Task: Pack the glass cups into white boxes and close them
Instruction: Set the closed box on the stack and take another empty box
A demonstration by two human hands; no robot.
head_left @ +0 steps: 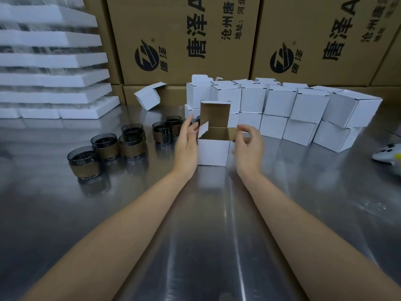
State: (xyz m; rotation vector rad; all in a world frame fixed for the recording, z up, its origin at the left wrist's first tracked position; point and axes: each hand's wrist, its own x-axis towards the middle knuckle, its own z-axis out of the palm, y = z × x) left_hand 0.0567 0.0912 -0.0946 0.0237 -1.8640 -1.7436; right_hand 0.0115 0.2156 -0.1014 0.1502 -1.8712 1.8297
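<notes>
An open white box [213, 152] stands on the steel table, its lid flap upright and its brown inside showing. Whether a cup is inside cannot be seen. My left hand [187, 141] lies flat against the box's left side, fingers straight, touching the left side flap. My right hand [249, 144] hovers at the box's right side with loosely curled fingers near the right flap, holding nothing. Several smoky glass cups [107, 145] with brown sleeves stand to the left. Closed white boxes [280, 103] are stacked in two rows behind.
An open white box [149, 96] lies tipped at the back left. White foam trays [52, 59] are stacked at far left. Big brown cartons [184, 40] form the back wall. A white device [388, 153] lies at the right edge. The steel table [206, 224] reflects light.
</notes>
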